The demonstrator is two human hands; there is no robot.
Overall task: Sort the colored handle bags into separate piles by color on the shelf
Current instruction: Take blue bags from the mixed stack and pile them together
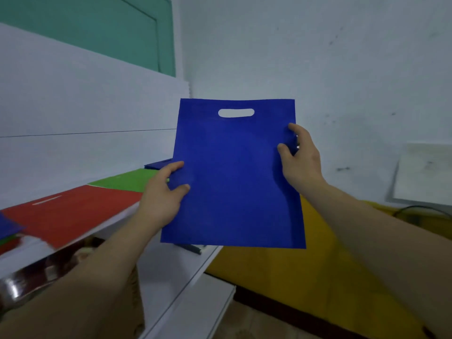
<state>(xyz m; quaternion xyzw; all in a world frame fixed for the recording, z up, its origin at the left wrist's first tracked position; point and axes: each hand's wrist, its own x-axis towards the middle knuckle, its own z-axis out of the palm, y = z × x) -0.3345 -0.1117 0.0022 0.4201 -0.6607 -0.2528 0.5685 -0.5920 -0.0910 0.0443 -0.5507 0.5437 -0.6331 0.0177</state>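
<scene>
A flat blue bag (pixel 234 177) with a cut-out handle at its top is held upright in the air in front of me. My left hand (pixel 162 199) pinches its left edge and my right hand (pixel 299 155) pinches its right edge. On the white shelf (pixel 171 270) to the left lie a red bag (pixel 73 211), a green bag (pixel 127 179) behind it, and a blue pile (pixel 159 164) farther back, partly hidden by the held bag. A mixed stack of bags (pixel 8 231) shows at the far left edge.
A yellow surface (pixel 281 270) lies below and right of the shelf. A white board (pixel 423 174) leans on the wall at right, with a dark cable (pixel 415 209) in front. A dark pen (pixel 190 248) lies on the shelf under the held bag.
</scene>
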